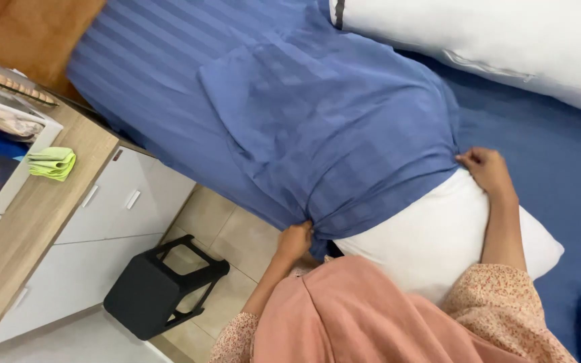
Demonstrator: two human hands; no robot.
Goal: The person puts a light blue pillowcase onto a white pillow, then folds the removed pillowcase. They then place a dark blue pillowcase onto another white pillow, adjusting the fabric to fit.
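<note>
Both arms reached forward over the bed (559,175). The left hand (295,240) had its fingers clamped on the bunched open edge of the blue striped pillowcase (317,121), and the right hand (487,169) gripped the same edge farther along. The case covered most of the white pillow (432,235), whose near end lay bare on the bed against the person's chest.

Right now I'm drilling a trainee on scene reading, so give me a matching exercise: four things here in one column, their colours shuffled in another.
Things:
1. pillowcase
2. pillow
3. stool
4. cloth

Colours:
A. black
B. green
C. blue striped
D. white

Pairs: 1-C, 2-D, 3-A, 4-B. The left hand and right hand both grip the pillowcase's open edge over the pillow.
</note>
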